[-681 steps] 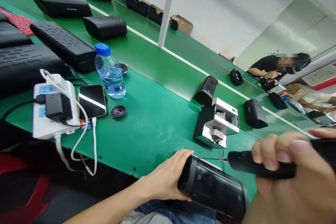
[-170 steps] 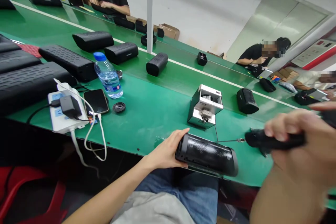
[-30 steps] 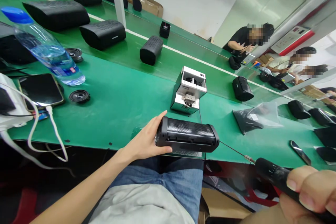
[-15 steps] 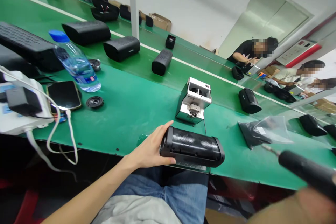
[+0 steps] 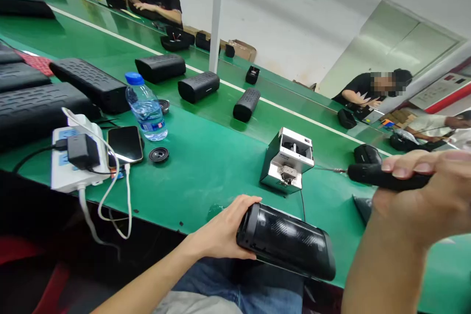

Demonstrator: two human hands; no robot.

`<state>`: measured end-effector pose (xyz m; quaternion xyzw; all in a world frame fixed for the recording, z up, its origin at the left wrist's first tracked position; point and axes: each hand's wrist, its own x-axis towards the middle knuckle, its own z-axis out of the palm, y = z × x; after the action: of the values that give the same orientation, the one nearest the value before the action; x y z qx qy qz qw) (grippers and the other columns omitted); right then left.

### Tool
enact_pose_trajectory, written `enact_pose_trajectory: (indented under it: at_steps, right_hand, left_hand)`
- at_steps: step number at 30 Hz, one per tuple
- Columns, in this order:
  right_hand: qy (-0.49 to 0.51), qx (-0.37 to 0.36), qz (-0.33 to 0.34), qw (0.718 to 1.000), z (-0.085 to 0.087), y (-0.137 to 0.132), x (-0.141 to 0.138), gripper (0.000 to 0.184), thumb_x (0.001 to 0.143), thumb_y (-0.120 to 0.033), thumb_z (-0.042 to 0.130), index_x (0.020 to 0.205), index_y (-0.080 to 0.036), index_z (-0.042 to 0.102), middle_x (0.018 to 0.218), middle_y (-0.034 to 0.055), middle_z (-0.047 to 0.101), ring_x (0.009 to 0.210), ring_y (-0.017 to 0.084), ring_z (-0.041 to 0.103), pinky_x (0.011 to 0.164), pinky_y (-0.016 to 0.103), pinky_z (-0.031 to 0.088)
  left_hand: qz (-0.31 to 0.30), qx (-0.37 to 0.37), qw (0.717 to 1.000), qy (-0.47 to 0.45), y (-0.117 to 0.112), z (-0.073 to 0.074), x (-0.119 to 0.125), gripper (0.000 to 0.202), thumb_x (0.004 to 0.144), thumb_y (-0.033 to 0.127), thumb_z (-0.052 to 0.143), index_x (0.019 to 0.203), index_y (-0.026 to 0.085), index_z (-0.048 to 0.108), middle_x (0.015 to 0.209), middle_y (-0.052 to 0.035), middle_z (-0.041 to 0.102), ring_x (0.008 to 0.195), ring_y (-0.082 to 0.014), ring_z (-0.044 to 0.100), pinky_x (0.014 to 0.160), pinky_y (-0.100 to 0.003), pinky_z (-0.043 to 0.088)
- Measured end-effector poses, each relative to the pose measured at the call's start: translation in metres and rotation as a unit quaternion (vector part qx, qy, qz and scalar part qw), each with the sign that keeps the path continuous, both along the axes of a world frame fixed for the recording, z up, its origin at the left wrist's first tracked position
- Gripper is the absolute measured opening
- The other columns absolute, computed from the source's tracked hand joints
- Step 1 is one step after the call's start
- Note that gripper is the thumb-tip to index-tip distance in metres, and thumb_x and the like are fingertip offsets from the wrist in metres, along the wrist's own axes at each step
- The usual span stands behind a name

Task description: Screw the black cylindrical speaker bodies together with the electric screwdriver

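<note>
My left hand (image 5: 223, 232) grips the left end of a black cylindrical speaker (image 5: 287, 241) lying on its side at the near edge of the green bench (image 5: 206, 157). My right hand (image 5: 423, 191) is closed around a black electric screwdriver (image 5: 382, 176), held up at the right. Its thin bit points left and its tip is at the right side of the small silver screw feeder box (image 5: 287, 167), which stands just behind the speaker.
Left of me lie a white power strip (image 5: 73, 162) with a charger, a phone (image 5: 125, 143), a water bottle (image 5: 146, 106) and a loose speaker driver (image 5: 158, 155). Several black speakers (image 5: 198, 86) sit on the belt behind. Other people work across the line.
My right hand has raised the screwdriver from low at the right up to the screw feeder's right side. The view has swung left. My left hand keeps its hold on the speaker.
</note>
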<state>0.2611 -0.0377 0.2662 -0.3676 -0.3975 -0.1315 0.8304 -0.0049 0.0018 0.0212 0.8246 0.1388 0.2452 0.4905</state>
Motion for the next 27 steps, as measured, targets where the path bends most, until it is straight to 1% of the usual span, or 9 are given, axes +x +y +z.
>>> enact_pose_trajectory:
  at_steps: [3,5,7,10,15,20,23,25,27]
  right_hand:
    - [-0.056,-0.085,0.038,0.994,-0.01,0.013,-0.012,0.023,0.078,-0.02,0.078,0.094,-0.027,0.063,0.06,-0.0076,0.052,0.046,0.018,0.045,0.045,0.032,0.044]
    - [-0.055,-0.132,0.054,0.988,-0.019,0.023,-0.015,0.024,0.083,-0.023,0.083,0.091,-0.025,0.061,0.06,-0.0065,0.053,0.046,0.019,0.051,0.046,0.033,0.047]
    - [-0.045,-0.161,0.057,0.984,-0.026,0.033,-0.014,0.026,0.083,-0.024,0.084,0.091,-0.023,0.06,0.06,-0.0063,0.052,0.047,0.02,0.054,0.049,0.033,0.049]
    - [-0.03,-0.191,0.065,0.979,-0.032,0.044,-0.01,0.029,0.082,-0.027,0.084,0.099,-0.022,0.061,0.062,-0.007,0.053,0.047,0.019,0.054,0.05,0.031,0.05]
    - [-0.012,-0.195,0.055,0.979,-0.029,0.051,-0.01,0.029,0.08,-0.028,0.082,0.1,-0.023,0.06,0.061,-0.0075,0.051,0.046,0.018,0.049,0.048,0.031,0.049]
    - [-0.002,-0.189,0.062,0.98,-0.031,0.048,-0.008,0.031,0.077,-0.03,0.081,0.099,-0.024,0.06,0.06,-0.0089,0.05,0.045,0.017,0.048,0.046,0.029,0.047]
    - [0.002,-0.195,0.077,0.978,-0.031,0.039,-0.011,0.032,0.078,-0.028,0.084,0.099,-0.022,0.061,0.06,-0.0078,0.052,0.044,0.017,0.048,0.046,0.029,0.048]
    - [0.003,-0.191,0.079,0.978,-0.024,0.024,-0.016,0.031,0.076,-0.026,0.084,0.099,-0.021,0.063,0.059,-0.0073,0.052,0.043,0.016,0.047,0.045,0.03,0.046]
    - [0.016,-0.171,0.065,0.983,-0.013,-0.001,-0.017,0.032,0.072,-0.025,0.084,0.098,-0.021,0.064,0.059,-0.0073,0.051,0.044,0.015,0.045,0.044,0.029,0.043]
  left_hand:
    - [-0.008,0.003,1.0,-0.004,0.002,-0.001,0.001,0.135,0.07,0.026,0.113,0.171,0.042,0.025,0.167,-0.0128,0.049,0.156,-0.0406,0.054,0.133,-0.057,0.05]
    - [-0.01,0.002,1.0,-0.003,0.003,-0.002,0.001,0.136,0.071,0.025,0.113,0.171,0.043,0.023,0.168,-0.0125,0.048,0.157,-0.0405,0.054,0.133,-0.057,0.049]
    - [-0.008,0.002,1.0,-0.001,0.002,-0.004,0.001,0.139,0.07,0.024,0.113,0.173,0.044,0.021,0.169,-0.0123,0.047,0.157,-0.0404,0.054,0.133,-0.056,0.05]
    - [-0.004,0.003,1.0,-0.002,0.001,-0.005,0.001,0.142,0.069,0.021,0.113,0.174,0.044,0.021,0.169,-0.0127,0.047,0.159,-0.041,0.052,0.133,-0.057,0.05]
    - [0.0,0.003,1.0,-0.003,0.001,-0.006,0.001,0.142,0.069,0.027,0.115,0.176,0.041,0.023,0.171,-0.0155,0.048,0.16,-0.0437,0.051,0.135,-0.061,0.048]
    - [0.001,0.001,1.0,-0.002,0.001,-0.004,0.0,0.14,0.072,0.028,0.113,0.178,0.041,0.022,0.171,-0.015,0.048,0.159,-0.0426,0.053,0.135,-0.061,0.048]
    - [0.004,0.002,1.0,-0.001,0.002,-0.002,0.001,0.141,0.071,0.025,0.113,0.178,0.041,0.023,0.171,-0.0143,0.049,0.159,-0.0414,0.054,0.134,-0.06,0.049]
    - [0.006,0.008,1.0,0.0,0.002,-0.001,0.001,0.14,0.072,0.024,0.112,0.178,0.04,0.023,0.171,-0.0148,0.05,0.159,-0.0414,0.054,0.134,-0.059,0.05]
    - [0.006,0.014,1.0,0.001,0.002,0.001,0.0,0.138,0.074,0.026,0.111,0.179,0.039,0.022,0.172,-0.0157,0.049,0.159,-0.0416,0.055,0.134,-0.059,0.05]
